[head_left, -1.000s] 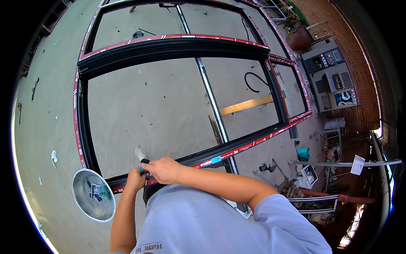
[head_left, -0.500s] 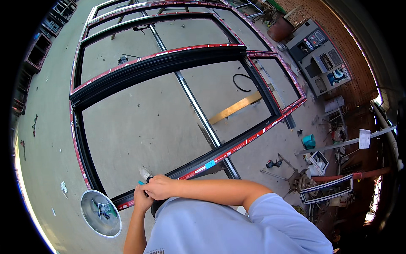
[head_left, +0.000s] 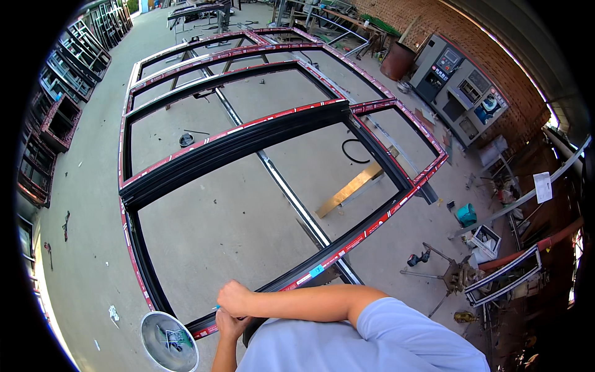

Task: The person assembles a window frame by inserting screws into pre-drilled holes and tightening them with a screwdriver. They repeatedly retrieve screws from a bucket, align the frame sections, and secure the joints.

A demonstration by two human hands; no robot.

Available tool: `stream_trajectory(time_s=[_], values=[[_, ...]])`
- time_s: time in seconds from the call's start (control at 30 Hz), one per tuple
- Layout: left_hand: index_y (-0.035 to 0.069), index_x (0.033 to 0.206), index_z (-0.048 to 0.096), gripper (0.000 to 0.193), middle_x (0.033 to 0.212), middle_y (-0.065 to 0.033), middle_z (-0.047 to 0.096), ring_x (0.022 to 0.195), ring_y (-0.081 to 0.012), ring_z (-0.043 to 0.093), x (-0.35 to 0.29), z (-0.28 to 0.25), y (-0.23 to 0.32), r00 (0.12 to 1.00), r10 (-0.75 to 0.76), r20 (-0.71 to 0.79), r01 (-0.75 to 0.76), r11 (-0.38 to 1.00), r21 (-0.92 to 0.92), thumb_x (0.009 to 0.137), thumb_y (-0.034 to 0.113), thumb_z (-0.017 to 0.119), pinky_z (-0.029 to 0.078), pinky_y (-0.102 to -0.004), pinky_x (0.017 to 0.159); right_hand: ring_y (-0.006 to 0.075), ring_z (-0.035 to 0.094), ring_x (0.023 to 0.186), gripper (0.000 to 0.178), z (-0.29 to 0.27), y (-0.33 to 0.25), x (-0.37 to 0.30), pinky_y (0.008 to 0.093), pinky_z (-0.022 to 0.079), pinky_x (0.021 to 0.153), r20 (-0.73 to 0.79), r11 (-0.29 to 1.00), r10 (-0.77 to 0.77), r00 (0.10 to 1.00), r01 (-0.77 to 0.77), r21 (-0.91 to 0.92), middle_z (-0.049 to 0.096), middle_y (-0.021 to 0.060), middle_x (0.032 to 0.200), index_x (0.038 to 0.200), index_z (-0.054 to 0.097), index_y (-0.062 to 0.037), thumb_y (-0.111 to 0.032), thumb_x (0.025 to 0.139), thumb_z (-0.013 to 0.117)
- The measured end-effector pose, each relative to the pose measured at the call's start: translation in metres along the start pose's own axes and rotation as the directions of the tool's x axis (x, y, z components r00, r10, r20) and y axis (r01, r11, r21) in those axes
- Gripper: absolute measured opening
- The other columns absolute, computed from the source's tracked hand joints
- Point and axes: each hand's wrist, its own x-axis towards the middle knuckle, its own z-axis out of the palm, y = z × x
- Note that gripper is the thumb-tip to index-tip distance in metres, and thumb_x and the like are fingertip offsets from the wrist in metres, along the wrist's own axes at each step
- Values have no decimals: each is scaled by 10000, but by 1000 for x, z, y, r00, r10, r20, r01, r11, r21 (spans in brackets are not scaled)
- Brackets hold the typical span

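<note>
Right fingers [head_left: 233, 297] against left fingers [head_left: 230, 322] (teal object [head_left: 216, 307] between), near a black frame [head_left: 235, 144]

Clock pos. are taken from ctr. of view. On the lg. frame [head_left: 242, 152] we find red tape [head_left: 384, 218] along the outer edges, w/ repeated white print, stripes & sm. square codes; wording too sm. to read. At approx. 6 o'clock, on the near rail, we note a blue sticker [head_left: 317, 271] w/ a dark mark, & a whitish label [head_left: 302, 280] adjoining it toward 8 o'clock. At 2 o'clock, on the gray machine [head_left: 455, 93], we see lettering below the ctrl. panel [head_left: 447, 60], plus a blue-&-white picture panel [head_left: 489, 110]. At 3 o'clock we locate a white sheet [head_left: 542, 187] on a metal bar [head_left: 519, 201]; print illegible.
</note>
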Motion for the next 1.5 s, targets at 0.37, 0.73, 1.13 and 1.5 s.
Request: stream_trajectory(time_s=[0.37, 0.73, 1.13, 1.5], values=[[70, 1095, 630, 659, 992, -152, 646, 1008, -378, 618, -2, 20, -23, 981, -134, 143, 106, 976, 192, 515, 263, 877, 514, -496, 879, 447, 700, 884, 400, -2, 26, -12, 516, 563, 770, 23, 915, 56, 998, -61, 398, 727, 232, 896, 1110, 695, 15, -240, 808, 759], [63, 1083, 612, 702, 988, -152, 654, 976, -387, 629, -10, 25, -34, 987, 122, -105, -108, 986, 130, 498, 311, 911, 515, -507, 846, 447, 703, 860, 193, 4, 8, -15, 532, 553, 722, -118, 941, 31, 993, 10, 339, 731, 212, 885, 875, 680, -10, -195, 820, 697], [74, 1115, 696, 640, 1047, -173, 718, 1012, -378, 688, -6, 16, -23, 999, 19, 45, -21, 998, 59, 570, 353, 881, 558, -487, 852, 438, 673, 804, 206, 24, 16, -5, 550, 531, 739, -271, 957, -144, 952, 203, 205, 678, 199, 850, 1017, 715, -54, -176, 865, 647], [124, 1095, 708, 613, 1086, -132, 696, 1056, -338, 668, -13, 19, -43, 998, 46, 43, -52, 987, 153, 615, 450, 906, 542, -476, 907, 416, 711, 907, 367, -12, 14, -8, 506, 572, 784, 88, 976, -11, 996, -9, 219, 736, 217, 908, 1046, 718, -52, -388, 908, 676]])
